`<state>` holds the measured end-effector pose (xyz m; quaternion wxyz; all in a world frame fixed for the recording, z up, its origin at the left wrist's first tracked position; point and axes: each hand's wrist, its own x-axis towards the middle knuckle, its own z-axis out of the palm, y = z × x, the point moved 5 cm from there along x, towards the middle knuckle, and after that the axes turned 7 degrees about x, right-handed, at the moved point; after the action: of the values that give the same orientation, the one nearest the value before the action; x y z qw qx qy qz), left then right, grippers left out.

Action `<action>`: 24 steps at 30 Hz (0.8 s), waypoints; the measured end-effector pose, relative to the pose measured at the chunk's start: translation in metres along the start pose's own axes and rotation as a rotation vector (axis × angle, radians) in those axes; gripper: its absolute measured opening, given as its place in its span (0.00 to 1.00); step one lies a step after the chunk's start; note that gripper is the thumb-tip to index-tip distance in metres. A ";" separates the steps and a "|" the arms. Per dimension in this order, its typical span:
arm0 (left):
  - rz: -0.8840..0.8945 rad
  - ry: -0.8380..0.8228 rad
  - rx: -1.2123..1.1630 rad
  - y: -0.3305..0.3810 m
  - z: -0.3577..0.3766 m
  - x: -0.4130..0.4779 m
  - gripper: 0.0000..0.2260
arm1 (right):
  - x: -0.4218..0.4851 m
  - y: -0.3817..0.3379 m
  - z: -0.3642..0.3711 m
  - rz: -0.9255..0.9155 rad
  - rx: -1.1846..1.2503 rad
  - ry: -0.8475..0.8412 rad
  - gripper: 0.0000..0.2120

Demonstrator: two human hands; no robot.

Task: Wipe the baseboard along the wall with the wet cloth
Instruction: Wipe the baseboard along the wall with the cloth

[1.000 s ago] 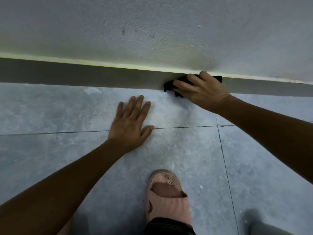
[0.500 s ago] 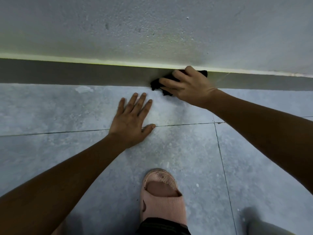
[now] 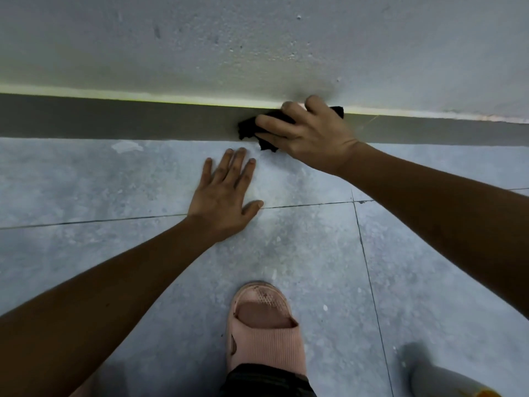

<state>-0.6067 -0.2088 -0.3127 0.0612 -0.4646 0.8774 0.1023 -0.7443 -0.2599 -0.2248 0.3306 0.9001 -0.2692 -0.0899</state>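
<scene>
Baseboard [image 3: 114,118]: dark grey strip running left to right where the pale textured wall [image 3: 257,47] meets the floor [image 3: 315,253], with a thin bright line along its top edge. Black cloth [image 3: 249,128] pressed flat against the baseboard face, right of centre; its lower corner hangs down to the floor edge, and another corner pokes out past the knuckles on the right side. Right hand [image 3: 309,133] on top of the cloth, fingers spread and curled over it, pinning it to the baseboard; fingertips point left, upper fingers reach the wall line. Whether the cloth is wet cannot be told. Left hand [image 3: 226,196] empty, palm down and flat on the floor, fingers splayed toward the baseboard, thumb out to the right lying on a tile grout line; fingertips close to the cloth's lower corner but not touching it. Hands near each other, apart. Both forearms bare. Floor is light grey tile, mottled, with dark grout lines. Pink slide sandal [image 3: 263,325] on a foot at bottom centre, toe pointing at the wall. Grey object [image 3: 429,373] at bottom right corner, partly cut off, unclear what it is.
</scene>
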 end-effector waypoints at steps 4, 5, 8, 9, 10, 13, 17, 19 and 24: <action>0.018 -0.019 0.018 -0.001 0.002 0.000 0.35 | -0.027 0.004 0.011 -0.068 -0.053 -0.112 0.19; 0.018 -0.025 0.024 -0.001 0.001 0.000 0.35 | -0.036 0.007 0.014 -0.071 -0.043 -0.111 0.18; 0.014 -0.035 0.036 0.000 0.000 0.000 0.35 | -0.064 0.020 0.016 -0.045 0.004 -0.144 0.20; 0.014 -0.039 0.037 0.000 0.000 -0.001 0.35 | -0.075 0.023 0.016 -0.042 -0.013 -0.158 0.21; 0.013 -0.042 0.039 0.000 0.000 -0.001 0.35 | -0.082 0.027 0.014 -0.037 -0.028 -0.164 0.22; 0.008 -0.046 0.047 -0.012 -0.002 -0.007 0.35 | -0.078 0.037 -0.002 0.032 -0.018 -0.092 0.19; 0.012 -0.029 0.041 -0.019 -0.004 -0.013 0.35 | -0.035 0.030 -0.021 0.134 0.040 0.080 0.16; 0.010 -0.015 0.032 -0.019 -0.005 -0.014 0.35 | -0.011 0.014 -0.019 0.084 0.045 0.092 0.17; 0.004 -0.025 0.031 -0.023 -0.007 -0.015 0.35 | 0.004 -0.006 0.003 -0.088 -0.008 -0.136 0.15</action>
<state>-0.5789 -0.2108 -0.3061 0.0794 -0.4604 0.8791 0.0945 -0.7398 -0.2601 -0.2310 0.3109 0.9016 -0.2509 -0.1661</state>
